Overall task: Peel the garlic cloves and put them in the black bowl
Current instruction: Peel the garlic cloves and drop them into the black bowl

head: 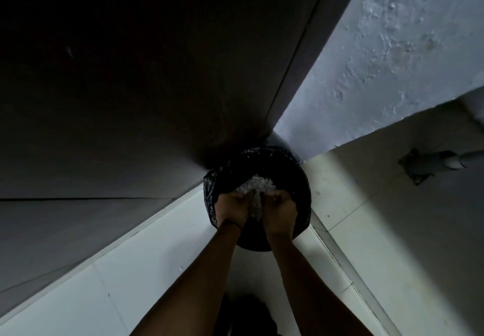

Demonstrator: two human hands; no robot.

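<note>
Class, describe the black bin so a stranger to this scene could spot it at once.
Find the corner where the dark panel meets the pale rough wall. At its foot, on white floor tiles, stands the round bin lined with a shiny black bag, whitish scraps inside, both hands over it.

Bin [301, 186] in floor corner, peels [255, 187] inside (heaped), both hands [231, 211] over it

Glossy, crinkled black plastic bin liner [293, 170], papery white skins [255, 187], rough painted wall [379, 60], smooth floor tiles [131, 270].
</note>
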